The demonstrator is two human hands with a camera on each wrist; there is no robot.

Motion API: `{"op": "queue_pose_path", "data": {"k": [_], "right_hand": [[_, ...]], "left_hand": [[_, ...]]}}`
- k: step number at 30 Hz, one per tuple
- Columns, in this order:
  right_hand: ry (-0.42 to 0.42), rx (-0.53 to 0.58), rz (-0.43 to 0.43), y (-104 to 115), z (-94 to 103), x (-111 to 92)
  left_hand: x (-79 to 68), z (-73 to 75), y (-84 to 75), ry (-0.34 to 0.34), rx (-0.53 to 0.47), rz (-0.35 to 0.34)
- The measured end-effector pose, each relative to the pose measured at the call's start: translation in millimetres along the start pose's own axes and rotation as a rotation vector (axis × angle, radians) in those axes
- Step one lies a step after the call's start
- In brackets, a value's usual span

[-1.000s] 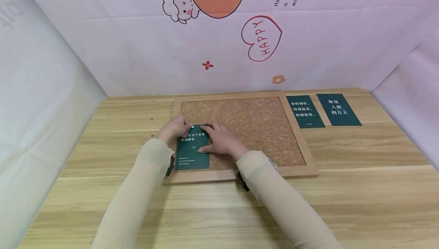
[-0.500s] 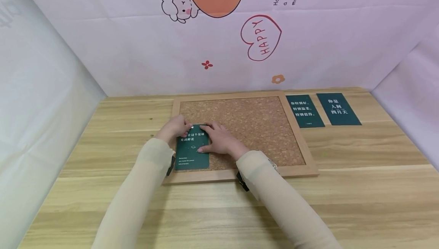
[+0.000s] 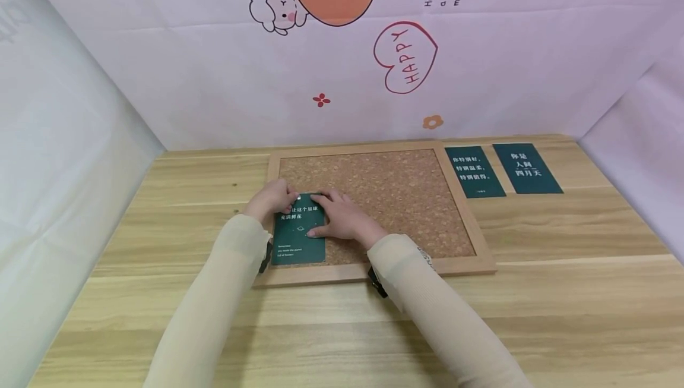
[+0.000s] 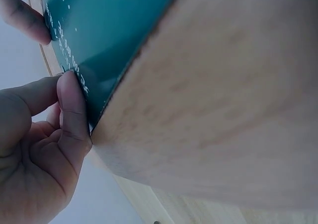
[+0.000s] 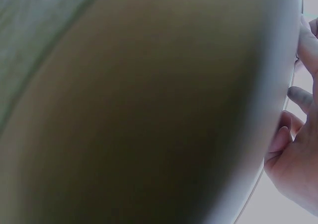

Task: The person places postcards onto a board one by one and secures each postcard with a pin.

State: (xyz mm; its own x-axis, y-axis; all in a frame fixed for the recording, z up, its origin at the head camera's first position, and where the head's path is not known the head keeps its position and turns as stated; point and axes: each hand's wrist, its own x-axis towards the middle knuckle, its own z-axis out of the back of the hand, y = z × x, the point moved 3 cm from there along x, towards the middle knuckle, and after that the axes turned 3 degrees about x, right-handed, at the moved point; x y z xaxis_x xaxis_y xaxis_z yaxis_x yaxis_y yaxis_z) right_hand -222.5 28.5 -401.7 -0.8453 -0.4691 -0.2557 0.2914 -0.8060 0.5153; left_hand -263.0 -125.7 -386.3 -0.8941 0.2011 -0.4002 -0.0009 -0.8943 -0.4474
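A dark green card (image 3: 299, 248) with white writing lies at the left end of the wood-framed cork board (image 3: 395, 198). At the card's top left, my left hand (image 3: 269, 199) pinches what looks like a small pushpin (image 3: 298, 198) between thumb and forefinger. Those fingers hide most of it. My right hand (image 3: 344, 218) rests on the card's right part with fingers spread, the thumb on its face and a fingertip near the top edge. In the left wrist view, the left thumb and forefinger meet over the card (image 4: 119, 25). Blurred wood fills much of the right wrist view.
Two more green cards, one (image 3: 475, 172) beside the board's right frame and another (image 3: 527, 168) further right, lie flat on the wooden table (image 3: 566, 293). Behind stands a white printed cloth (image 3: 224, 91); cloth also hangs at both sides.
The head view has tilted very slightly. Both hands and the card keep the same places on the board.
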Motion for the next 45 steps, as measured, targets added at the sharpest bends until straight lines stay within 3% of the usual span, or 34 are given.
{"op": "queue_pose_path", "data": {"k": [45], "right_hand": [[0.009,0.000,-0.008,-0.2,0.6,0.5]], "left_hand": [[-3.6,1.7,-2.3,0.015,-0.053,0.024]]}}
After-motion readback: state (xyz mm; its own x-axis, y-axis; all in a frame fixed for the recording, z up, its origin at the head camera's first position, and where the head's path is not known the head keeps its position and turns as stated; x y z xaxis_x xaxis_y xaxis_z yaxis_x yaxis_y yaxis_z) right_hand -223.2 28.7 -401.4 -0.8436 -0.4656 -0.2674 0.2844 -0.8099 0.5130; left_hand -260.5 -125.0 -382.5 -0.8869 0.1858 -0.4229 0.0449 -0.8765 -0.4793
